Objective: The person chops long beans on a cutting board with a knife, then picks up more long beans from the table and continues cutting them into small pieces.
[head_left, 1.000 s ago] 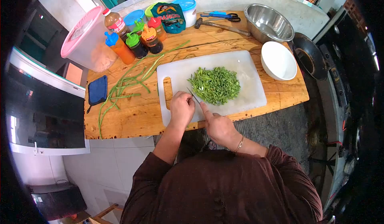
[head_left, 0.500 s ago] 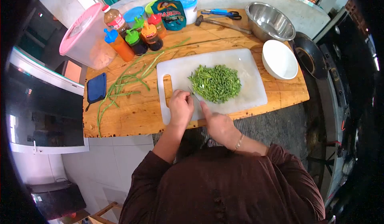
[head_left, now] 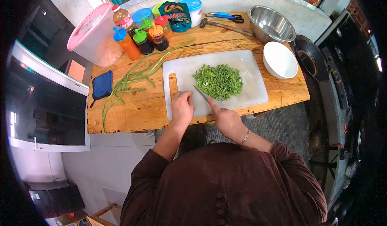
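Note:
My right hand grips a knife, its index finger lying along the blade's back. The blade points up and left, beside the left edge of a pile of chopped green beans. That pile sits on a white cutting board with a handle slot. My left hand rests at the board's lower left with its fingers curled closed. What it holds, if anything, is hidden by the fingers. Several long, whole green beans lie loose on the wooden table left of the board.
A white bowl, a steel bowl and a black wok stand at the right. A hammer and scissors lie at the back. Sauce bottles, a pink-lidded tub and a blue pot holder are left.
The knife has swung away from my left fingers toward the chopped pile, and my right hand has moved slightly right. My left hand stays closed in about the same spot. The view shifted slightly.

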Demonstrator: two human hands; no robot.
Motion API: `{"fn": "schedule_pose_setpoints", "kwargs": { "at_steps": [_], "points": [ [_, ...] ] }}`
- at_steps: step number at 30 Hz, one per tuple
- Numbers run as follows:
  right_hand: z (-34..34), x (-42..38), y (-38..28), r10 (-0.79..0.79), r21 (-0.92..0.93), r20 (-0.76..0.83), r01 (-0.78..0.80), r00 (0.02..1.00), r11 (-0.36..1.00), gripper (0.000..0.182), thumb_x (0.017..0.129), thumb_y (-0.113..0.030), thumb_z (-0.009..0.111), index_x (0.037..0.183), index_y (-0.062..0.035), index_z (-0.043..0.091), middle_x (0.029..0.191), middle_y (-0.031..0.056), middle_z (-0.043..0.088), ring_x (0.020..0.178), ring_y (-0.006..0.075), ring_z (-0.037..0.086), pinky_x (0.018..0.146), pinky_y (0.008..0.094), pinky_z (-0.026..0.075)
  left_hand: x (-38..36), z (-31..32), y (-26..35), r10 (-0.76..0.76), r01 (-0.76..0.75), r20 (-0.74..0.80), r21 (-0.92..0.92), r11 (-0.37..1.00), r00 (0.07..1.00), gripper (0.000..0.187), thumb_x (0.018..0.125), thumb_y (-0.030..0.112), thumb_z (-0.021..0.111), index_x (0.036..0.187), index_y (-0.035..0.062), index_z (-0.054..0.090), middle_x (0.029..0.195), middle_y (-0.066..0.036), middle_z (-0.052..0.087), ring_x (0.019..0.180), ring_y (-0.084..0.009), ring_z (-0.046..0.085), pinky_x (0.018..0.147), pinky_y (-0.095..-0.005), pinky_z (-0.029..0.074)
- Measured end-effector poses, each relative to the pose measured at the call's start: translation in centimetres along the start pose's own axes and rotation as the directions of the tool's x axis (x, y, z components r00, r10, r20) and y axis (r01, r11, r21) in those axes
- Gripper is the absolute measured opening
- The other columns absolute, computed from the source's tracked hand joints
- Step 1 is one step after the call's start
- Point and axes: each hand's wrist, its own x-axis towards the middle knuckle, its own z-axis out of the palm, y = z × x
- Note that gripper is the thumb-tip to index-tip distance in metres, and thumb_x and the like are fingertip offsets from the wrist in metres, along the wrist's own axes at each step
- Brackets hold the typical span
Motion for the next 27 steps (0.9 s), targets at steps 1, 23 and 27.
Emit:
{"fn": "schedule_pose_setpoints", "kwargs": {
  "at_steps": [1, 23, 27],
  "points": [
    [-0.1, 0.0, 0.1, 0.007, 0.017, 0.012, -0.007, 1.000, 1.000, 0.070, 0.087, -0.006, 0.051, 0.154, -0.0080, 0.029, 0.081, 0.0209, 0.067, 0.075, 0.0385, 0.068, 0.070, 0.0493, 0.056, 0.4, 0.6, -0.1, 0.019, -0.020, -0.030, -0.005, 1.000, 0.999, 0.007, 0.079, 0.001, 0.066, 0.085, 0.0003, 0.070, 0.080, -0.017, 0.064, 0.075, -0.0366, 0.063, 0.071, -0.0451, 0.051],
    [0.7, 3.5, -2.9, -0.007, 0.028, -0.053, 0.009, 0.999, 1.000, 0.066, 0.086, -0.006, 0.053, 0.149, 0.0002, 0.034, 0.083, 0.0222, 0.068, 0.073, 0.0391, 0.068, 0.066, 0.0488, 0.054, 0.8, 0.8, 1.2, 0.048, -0.048, 0.087, -0.010, 0.999, 0.995, 0.013, 0.072, -0.002, 0.065, 0.084, -0.0036, 0.070, 0.093, -0.020, 0.066, 0.087, -0.0371, 0.064, 0.077, -0.0428, 0.052],
    [1.1, 0.7, -2.2, 0.039, 0.009, 0.058, -0.040, 0.998, 0.999, 0.071, 0.089, -0.014, 0.053, 0.155, -0.0073, 0.027, 0.085, 0.0234, 0.070, 0.077, 0.0375, 0.071, 0.073, 0.0489, 0.056, 0.5, 1.2, 0.6, -0.033, 0.033, 0.049, 0.008, 0.999, 0.998, 0.020, 0.073, 0.000, 0.065, 0.091, -0.0030, 0.072, 0.095, -0.020, 0.066, 0.090, -0.0370, 0.064, 0.081, -0.0440, 0.052]
  ]
}}
